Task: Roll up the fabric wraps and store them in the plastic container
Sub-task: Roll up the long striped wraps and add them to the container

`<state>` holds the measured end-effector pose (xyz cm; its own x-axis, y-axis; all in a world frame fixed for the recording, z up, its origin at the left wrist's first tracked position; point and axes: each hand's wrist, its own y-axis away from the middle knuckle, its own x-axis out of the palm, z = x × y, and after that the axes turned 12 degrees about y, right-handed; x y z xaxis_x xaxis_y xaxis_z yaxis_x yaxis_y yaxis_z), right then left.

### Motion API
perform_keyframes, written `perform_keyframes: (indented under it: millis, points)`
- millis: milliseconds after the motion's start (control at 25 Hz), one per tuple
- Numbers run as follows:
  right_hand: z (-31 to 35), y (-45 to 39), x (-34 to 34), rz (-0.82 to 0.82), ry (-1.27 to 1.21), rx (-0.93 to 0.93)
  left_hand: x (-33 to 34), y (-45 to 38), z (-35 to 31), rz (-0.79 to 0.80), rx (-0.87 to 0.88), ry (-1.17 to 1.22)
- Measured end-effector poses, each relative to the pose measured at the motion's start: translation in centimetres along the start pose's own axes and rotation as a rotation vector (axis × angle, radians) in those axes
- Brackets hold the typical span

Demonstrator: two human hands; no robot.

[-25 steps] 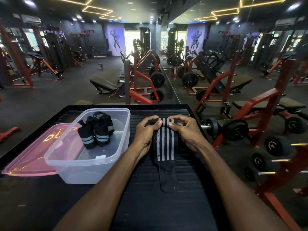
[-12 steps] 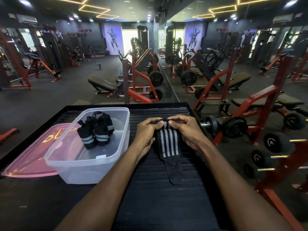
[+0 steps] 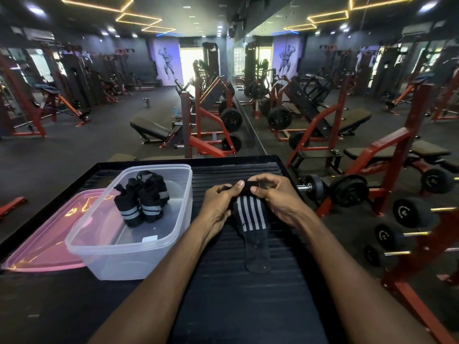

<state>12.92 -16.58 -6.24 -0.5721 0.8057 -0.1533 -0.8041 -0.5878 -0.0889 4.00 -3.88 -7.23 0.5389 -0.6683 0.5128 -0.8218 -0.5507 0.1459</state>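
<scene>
While both hands, L (image 3: 218,204) & R (image 3: 275,197), pinch the striped wrap (image 3: 250,219), its tail lies flat.

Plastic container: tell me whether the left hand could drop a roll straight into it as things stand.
Probably yes. The plastic container stands open just beside the left hand, its pink lid lying off to the far side. Nothing lies between them. Both the left and right hand are busy rolling the striped wrap.
</scene>
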Motion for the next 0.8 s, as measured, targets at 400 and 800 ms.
perform_keyframes:
  millis: [400,800]
  points:
    - [0.15,0.18,0.56,0.044,-0.052,0.048,-0.16,-0.16,-0.60,-0.004,0.047,0.027]
    - [0.50,0.31,0.53,0.039,-0.108,0.040,-0.45,-0.26,-0.66,-0.072,0.068,-0.135]
